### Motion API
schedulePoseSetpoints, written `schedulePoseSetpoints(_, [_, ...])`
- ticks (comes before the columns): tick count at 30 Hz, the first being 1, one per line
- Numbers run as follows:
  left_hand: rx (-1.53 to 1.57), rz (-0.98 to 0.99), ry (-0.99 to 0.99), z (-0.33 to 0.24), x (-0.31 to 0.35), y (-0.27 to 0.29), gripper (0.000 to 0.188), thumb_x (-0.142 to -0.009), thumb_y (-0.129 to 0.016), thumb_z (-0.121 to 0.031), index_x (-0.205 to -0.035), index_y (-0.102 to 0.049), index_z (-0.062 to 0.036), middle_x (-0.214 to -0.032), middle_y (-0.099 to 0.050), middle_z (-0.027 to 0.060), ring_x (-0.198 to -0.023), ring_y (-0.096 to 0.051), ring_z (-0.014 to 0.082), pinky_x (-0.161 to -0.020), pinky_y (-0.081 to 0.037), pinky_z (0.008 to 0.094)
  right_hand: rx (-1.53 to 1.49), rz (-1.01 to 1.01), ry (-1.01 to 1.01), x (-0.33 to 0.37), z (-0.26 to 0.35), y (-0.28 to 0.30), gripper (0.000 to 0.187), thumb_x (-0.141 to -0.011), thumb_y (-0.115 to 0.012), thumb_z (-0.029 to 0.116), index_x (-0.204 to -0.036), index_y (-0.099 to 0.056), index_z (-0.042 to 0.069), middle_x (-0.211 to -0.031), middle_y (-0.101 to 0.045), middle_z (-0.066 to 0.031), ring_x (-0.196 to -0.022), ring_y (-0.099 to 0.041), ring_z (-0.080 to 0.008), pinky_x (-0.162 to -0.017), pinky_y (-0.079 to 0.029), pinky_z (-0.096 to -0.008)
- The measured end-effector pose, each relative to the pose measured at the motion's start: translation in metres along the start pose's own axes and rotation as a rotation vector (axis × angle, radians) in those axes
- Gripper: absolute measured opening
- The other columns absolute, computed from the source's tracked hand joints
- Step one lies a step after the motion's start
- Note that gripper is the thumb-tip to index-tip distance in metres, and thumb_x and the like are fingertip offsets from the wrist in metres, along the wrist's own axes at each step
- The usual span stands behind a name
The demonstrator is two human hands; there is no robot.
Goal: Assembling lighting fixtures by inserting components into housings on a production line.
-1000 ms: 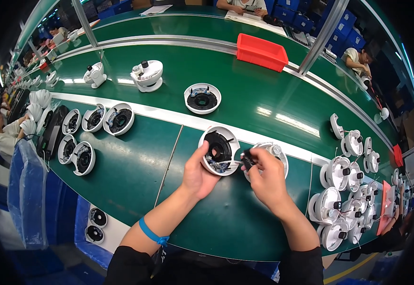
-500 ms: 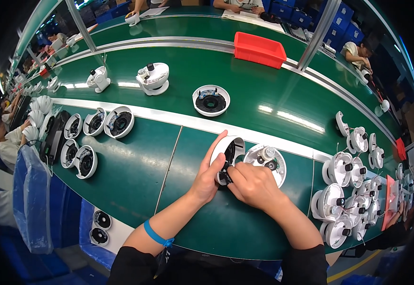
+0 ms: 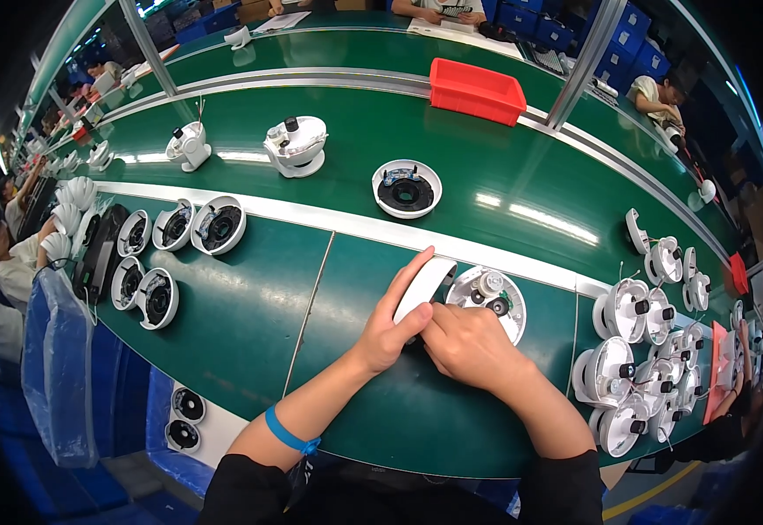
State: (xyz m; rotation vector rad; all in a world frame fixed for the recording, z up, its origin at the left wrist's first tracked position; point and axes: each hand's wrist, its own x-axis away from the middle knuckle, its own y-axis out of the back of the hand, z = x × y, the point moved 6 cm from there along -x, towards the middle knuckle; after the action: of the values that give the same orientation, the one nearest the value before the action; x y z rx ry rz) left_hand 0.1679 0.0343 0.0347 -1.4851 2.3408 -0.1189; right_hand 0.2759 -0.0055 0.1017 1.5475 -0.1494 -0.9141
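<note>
My left hand grips a round white housing shell, tilted so its white outside mostly faces up and its dark inside is largely hidden. Against the shell's right side, the fingers of my right hand are curled closed; whatever they pinch is hidden behind the knuckles. Just beyond that hand lies a white camera base with its round parts and a bit of green board facing up. A similar white shell with a black inside rests on the green belt ahead.
Several black-lined shells lie at the left of the bench. Assembled white camera units crowd the right side. Two more units stand on the belt. A red bin sits at the belt's far edge. Other people work around.
My left hand has turned the shell over so its black inside no longer shows. The right hand stays against it. Units and the shell on the belt have shifted right.
</note>
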Motion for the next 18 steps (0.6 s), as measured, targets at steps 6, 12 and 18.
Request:
schedulePoseSetpoints(6, [-0.088, -0.012, -0.032, 0.002, 0.004, -0.008, 0.092, -0.098, -0.065, -0.051, -0.164, -0.021, -0.0042, -0.15, -0.049, 0.0159, -0.127, -0.052, 0.0223, -0.112, -0.038, 0.0363, 0.092, -0.047, 0.078, 0.01, 0.001, 0.001, 0.009, -0.079, -0.065, 0.006, -0.076, -0.057, 0.005, -0.072, -0.055, -0.0047, -0.06, -0.061, -0.0209, -0.049, -0.047, -0.0352])
schedulePoseSetpoints(12, [0.359, -0.131, 0.092, 0.019, 0.0, -0.017, 0.072, -0.106, -0.058, -0.035, -0.164, -0.023, -0.0098, -0.153, -0.046, 0.0122, -0.14, -0.046, 0.0221, -0.116, -0.036, 0.0361, 0.185, -0.189, -0.231, 0.005, -0.005, 0.045, 0.013, -0.076, -0.073, 0.012, -0.086, -0.066, 0.007, -0.078, -0.059, -0.0053, -0.061, -0.062, -0.0232, -0.054, -0.048, -0.0384])
schedulePoseSetpoints(18, [0.407, -0.292, 0.295, 0.037, -0.014, -0.002, 0.055, -0.111, -0.046, -0.042, -0.152, -0.044, -0.0056, -0.137, -0.059, 0.0079, -0.126, -0.056, 0.0163, -0.107, -0.046, 0.0344, -0.564, 0.153, -0.594, 0.024, -0.069, 0.064, 0.03, -0.079, -0.071, 0.006, -0.108, -0.072, -0.002, -0.095, -0.072, -0.0125, -0.067, -0.071, -0.0274, -0.063, -0.057, -0.0402])
